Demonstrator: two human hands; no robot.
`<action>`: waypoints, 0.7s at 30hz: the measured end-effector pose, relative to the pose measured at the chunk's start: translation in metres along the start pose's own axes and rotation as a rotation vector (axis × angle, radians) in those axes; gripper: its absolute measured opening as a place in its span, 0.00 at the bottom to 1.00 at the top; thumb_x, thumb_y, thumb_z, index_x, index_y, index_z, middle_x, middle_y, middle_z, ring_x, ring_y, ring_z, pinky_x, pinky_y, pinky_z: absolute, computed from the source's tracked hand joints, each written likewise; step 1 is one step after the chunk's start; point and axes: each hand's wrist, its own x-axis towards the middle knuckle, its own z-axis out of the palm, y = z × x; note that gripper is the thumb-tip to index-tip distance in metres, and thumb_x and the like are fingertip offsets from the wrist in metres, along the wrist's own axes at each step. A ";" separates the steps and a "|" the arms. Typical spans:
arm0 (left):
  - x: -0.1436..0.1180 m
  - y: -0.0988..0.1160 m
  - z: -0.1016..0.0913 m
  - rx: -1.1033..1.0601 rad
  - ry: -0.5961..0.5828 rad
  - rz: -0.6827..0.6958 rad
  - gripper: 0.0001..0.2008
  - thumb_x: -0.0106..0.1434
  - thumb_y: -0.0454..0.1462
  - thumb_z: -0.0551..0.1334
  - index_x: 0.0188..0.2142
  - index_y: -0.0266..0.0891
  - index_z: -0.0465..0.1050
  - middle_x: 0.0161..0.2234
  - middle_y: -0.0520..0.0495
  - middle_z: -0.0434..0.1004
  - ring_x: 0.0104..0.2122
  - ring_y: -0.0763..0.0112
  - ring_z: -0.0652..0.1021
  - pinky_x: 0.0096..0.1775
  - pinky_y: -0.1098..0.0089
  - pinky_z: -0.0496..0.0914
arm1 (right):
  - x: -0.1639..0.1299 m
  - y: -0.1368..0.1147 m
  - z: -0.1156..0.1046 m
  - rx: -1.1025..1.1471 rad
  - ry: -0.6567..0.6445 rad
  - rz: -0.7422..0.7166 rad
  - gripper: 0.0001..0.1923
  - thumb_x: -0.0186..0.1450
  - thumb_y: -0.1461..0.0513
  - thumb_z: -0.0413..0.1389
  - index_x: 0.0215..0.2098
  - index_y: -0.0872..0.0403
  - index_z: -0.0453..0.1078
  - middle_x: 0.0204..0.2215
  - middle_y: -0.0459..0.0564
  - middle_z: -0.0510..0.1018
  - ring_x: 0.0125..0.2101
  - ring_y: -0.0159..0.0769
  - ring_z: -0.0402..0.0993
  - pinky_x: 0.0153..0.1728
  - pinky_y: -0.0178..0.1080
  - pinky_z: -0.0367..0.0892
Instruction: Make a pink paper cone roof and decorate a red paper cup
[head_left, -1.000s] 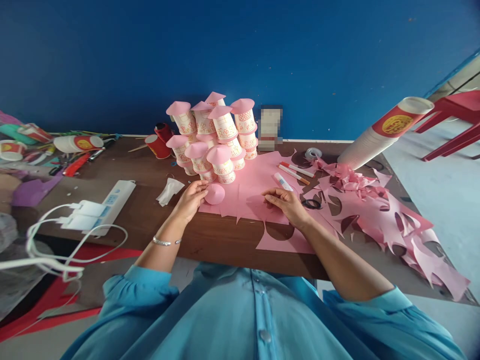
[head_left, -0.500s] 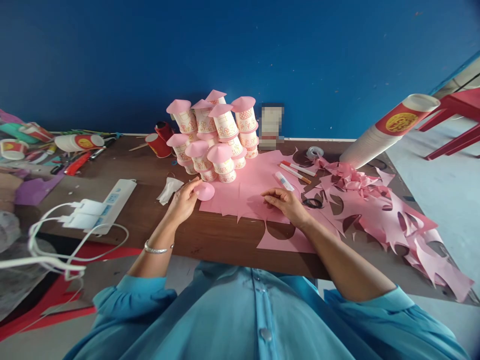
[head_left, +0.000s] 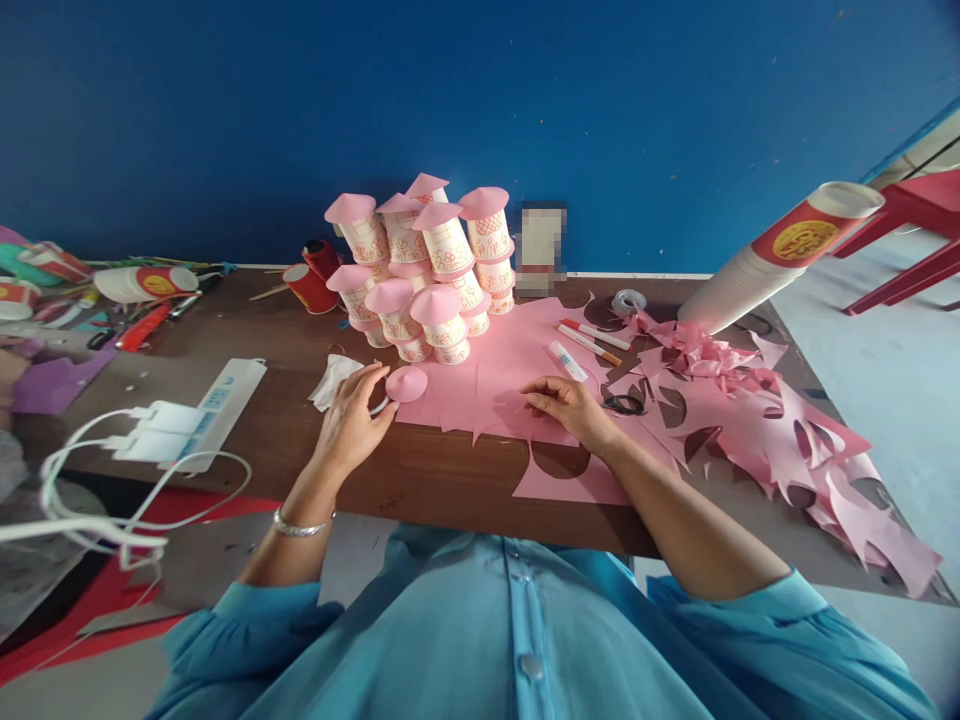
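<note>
My left hand is beside a small pink paper cone, its thumb and fingers apart. A white curved edge shows under the cone near my thumb; what it belongs to is mostly hidden. Over the pink paper sheet, my right hand has its thumb and forefinger brought together; I cannot make out what is between them. Behind the cone stands a cluster of decorated paper cups, stacked as towers with pink cone roofs and red and orange drawings.
Right of the sheet lie a glue stick, markers, a tape roll and pink paper scraps. A tall cup stack leans at right. A power strip with cables and a white tissue are at left.
My left hand has shifted slightly left and its fingers have spread away from the cone's edge. My right hand has stayed in place.
</note>
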 end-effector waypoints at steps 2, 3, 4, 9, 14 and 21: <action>-0.003 0.002 0.004 0.058 -0.026 0.010 0.30 0.66 0.39 0.66 0.67 0.41 0.72 0.69 0.33 0.76 0.69 0.40 0.74 0.71 0.40 0.67 | 0.000 0.000 0.000 -0.011 -0.003 -0.008 0.25 0.60 0.42 0.74 0.41 0.52 0.83 0.32 0.48 0.85 0.30 0.35 0.79 0.35 0.40 0.77; -0.003 0.002 0.006 0.082 -0.042 0.019 0.32 0.65 0.38 0.66 0.68 0.41 0.70 0.69 0.32 0.75 0.70 0.39 0.73 0.71 0.41 0.67 | -0.001 0.000 0.001 -0.019 -0.005 -0.013 0.25 0.60 0.42 0.73 0.41 0.52 0.83 0.31 0.48 0.84 0.29 0.35 0.78 0.35 0.40 0.76; -0.003 0.001 0.008 0.105 -0.054 0.029 0.33 0.65 0.36 0.66 0.70 0.40 0.68 0.70 0.32 0.75 0.70 0.39 0.73 0.71 0.41 0.67 | -0.001 0.000 0.002 -0.028 -0.008 -0.020 0.25 0.60 0.41 0.73 0.40 0.52 0.83 0.30 0.47 0.84 0.29 0.34 0.78 0.34 0.39 0.76; 0.002 -0.005 0.016 0.220 -0.045 0.043 0.36 0.64 0.34 0.64 0.72 0.35 0.66 0.67 0.27 0.76 0.70 0.35 0.72 0.70 0.38 0.67 | -0.004 -0.004 0.008 -0.094 -0.026 -0.072 0.25 0.61 0.40 0.72 0.40 0.51 0.83 0.31 0.48 0.84 0.28 0.34 0.76 0.33 0.39 0.74; 0.008 -0.003 0.019 0.223 -0.045 0.056 0.33 0.68 0.39 0.62 0.71 0.37 0.66 0.62 0.28 0.81 0.64 0.35 0.78 0.67 0.37 0.69 | -0.008 -0.010 0.012 -0.182 -0.002 -0.136 0.21 0.67 0.42 0.67 0.39 0.50 0.83 0.30 0.48 0.85 0.31 0.37 0.77 0.36 0.40 0.73; 0.003 0.014 0.018 0.209 -0.020 0.118 0.30 0.68 0.37 0.62 0.69 0.39 0.68 0.62 0.29 0.81 0.64 0.35 0.79 0.65 0.39 0.71 | -0.002 -0.004 0.007 -0.318 0.075 -0.194 0.17 0.71 0.46 0.62 0.37 0.50 0.82 0.30 0.49 0.85 0.30 0.37 0.77 0.36 0.42 0.72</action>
